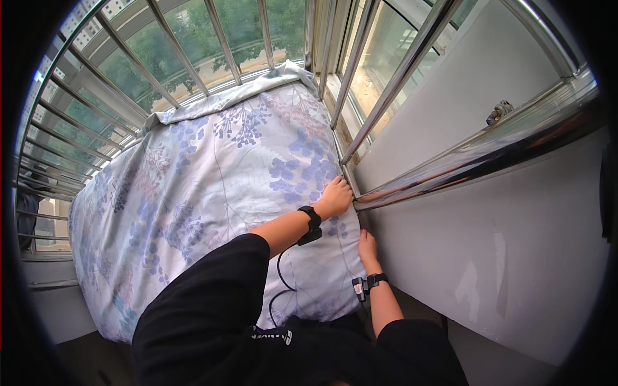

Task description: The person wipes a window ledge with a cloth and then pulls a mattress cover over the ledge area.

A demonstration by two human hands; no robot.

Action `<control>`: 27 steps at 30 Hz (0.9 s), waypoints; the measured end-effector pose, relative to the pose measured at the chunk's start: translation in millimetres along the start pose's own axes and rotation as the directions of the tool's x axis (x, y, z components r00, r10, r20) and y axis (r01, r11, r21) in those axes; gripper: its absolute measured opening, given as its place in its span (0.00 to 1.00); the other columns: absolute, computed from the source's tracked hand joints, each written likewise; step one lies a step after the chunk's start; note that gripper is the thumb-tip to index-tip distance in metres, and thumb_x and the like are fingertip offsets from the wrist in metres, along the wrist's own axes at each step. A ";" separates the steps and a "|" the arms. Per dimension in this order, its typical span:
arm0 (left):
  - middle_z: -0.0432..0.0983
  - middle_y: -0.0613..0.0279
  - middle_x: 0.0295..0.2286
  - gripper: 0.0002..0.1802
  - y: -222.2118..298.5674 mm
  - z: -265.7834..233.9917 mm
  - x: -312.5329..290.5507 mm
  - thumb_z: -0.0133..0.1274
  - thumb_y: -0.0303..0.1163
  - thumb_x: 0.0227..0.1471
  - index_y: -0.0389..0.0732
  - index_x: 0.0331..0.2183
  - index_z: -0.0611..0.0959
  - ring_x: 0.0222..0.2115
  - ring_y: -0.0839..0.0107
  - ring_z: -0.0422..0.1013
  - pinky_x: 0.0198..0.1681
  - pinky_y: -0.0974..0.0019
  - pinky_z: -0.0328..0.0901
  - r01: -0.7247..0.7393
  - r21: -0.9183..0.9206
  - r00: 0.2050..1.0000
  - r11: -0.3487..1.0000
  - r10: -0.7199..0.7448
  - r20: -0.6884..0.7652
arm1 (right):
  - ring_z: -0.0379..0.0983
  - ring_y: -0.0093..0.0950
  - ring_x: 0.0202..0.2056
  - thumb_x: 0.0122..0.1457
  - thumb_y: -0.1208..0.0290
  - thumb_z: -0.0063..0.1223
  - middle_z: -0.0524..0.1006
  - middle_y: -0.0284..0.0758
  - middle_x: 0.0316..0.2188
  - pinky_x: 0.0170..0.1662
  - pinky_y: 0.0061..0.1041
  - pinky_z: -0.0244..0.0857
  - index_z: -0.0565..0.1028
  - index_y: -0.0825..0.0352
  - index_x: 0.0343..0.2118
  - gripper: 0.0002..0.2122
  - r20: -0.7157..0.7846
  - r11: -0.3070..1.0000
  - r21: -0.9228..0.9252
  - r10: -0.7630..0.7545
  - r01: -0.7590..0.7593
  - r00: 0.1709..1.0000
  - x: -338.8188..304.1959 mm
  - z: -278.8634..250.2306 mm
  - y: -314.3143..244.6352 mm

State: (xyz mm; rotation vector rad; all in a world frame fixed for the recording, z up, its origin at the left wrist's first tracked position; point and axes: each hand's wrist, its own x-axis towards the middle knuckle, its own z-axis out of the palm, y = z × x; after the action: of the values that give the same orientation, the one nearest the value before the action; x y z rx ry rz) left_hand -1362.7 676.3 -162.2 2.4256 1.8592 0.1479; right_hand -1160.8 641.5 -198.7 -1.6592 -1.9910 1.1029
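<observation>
A pale bedsheet (244,167) with blue, violet and pink flower prints covers a thick, mattress-like shape that is itself hidden. On its right edge, beside the foot of the metal rails, lies my left hand (336,197), its fingers curled down over the cloth at the border. Nearer to me, at the same edge, my right hand (367,248) is closed against the side of the sheet, its fingers held together and partly hidden. Wrinkles run across the sheet, and its far edge is bunched in a folded roll.
Metal bars (170,51) rise along the far and left sides, with windows and trees beyond. A white wall panel (489,257) stands close on the right under a shiny rail (502,154). Black bands (310,225) circle my wrists, and a thin black cable (281,273) hangs by my left arm.
</observation>
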 end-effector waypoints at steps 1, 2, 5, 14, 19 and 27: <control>0.72 0.59 0.32 0.11 2.7 -3.0 -9.7 0.43 0.34 0.40 0.43 0.25 0.79 0.40 0.64 0.63 0.43 0.62 0.53 0.008 0.003 1.000 1.000 -0.008 0.001 | 0.66 0.48 0.31 0.56 0.60 0.30 0.71 0.49 0.24 0.33 0.42 0.58 0.67 0.72 0.27 0.18 0.016 0.989 -0.143 0.037 -0.035 0.999 0.9 -2.0 1.6; 0.70 0.58 0.35 0.11 5.2 -4.2 -19.2 0.43 0.33 0.40 0.42 0.29 0.77 0.42 0.62 0.62 0.45 0.60 0.51 0.003 -0.080 0.978 0.997 -0.019 -0.207 | 0.66 0.47 0.32 0.56 0.61 0.30 0.71 0.50 0.25 0.35 0.42 0.58 0.67 0.71 0.31 0.17 0.025 0.957 -0.284 0.077 -0.066 0.997 2.0 -1.2 2.5; 0.65 0.56 0.42 0.16 -21.8 -32.0 -68.7 0.46 0.32 0.40 0.42 0.37 0.72 0.45 0.60 0.60 0.48 0.60 0.52 0.133 -0.452 0.949 0.882 -0.245 -0.198 | 0.66 0.46 0.34 0.53 0.68 0.36 0.71 0.50 0.28 0.37 0.40 0.58 0.65 0.71 0.37 0.13 -0.168 0.955 -0.252 0.116 -0.156 0.979 -13.3 -1.0 -48.3; 0.61 0.64 0.03 0.31 -180.3 -83.9 -263.2 0.52 0.53 0.38 0.36 0.05 0.71 0.03 0.76 0.54 0.07 0.74 0.49 0.799 -0.580 0.284 -0.159 -0.751 0.597 | 0.65 0.43 0.37 0.45 0.77 0.45 0.69 0.48 0.34 0.39 0.34 0.59 0.64 0.72 0.36 0.13 -0.051 0.822 0.024 -0.568 0.569 0.822 51.3 32.2 -231.6; 0.61 0.64 0.04 0.33 -187.5 -82.6 -240.2 0.52 0.56 0.37 0.35 0.04 0.71 0.03 0.77 0.52 0.06 0.74 0.47 0.829 -0.523 0.276 -0.200 -0.667 0.692 | 0.67 0.43 0.35 0.42 0.74 0.49 0.70 0.49 0.30 0.40 0.32 0.60 0.67 0.74 0.33 0.14 0.037 0.794 -0.134 -0.594 0.593 0.803 206.8 90.4 -325.0; 0.62 0.62 0.04 0.35 -203.4 -66.2 -243.8 0.51 0.60 0.34 0.35 0.04 0.70 0.04 0.75 0.55 0.07 0.73 0.49 0.861 -0.444 0.208 -0.249 -0.624 0.753 | 0.63 0.41 0.43 0.32 0.56 0.59 0.70 0.48 0.38 0.47 0.29 0.55 0.68 0.79 0.37 0.32 0.256 0.918 -0.166 -0.313 0.361 0.914 366.8 166.6 -344.4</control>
State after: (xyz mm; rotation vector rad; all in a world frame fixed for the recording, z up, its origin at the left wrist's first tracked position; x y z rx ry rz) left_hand -1628.8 494.1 -128.2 0.2074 1.9812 0.4989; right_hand -1609.2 917.6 -138.3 -1.2471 -2.5009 1.0133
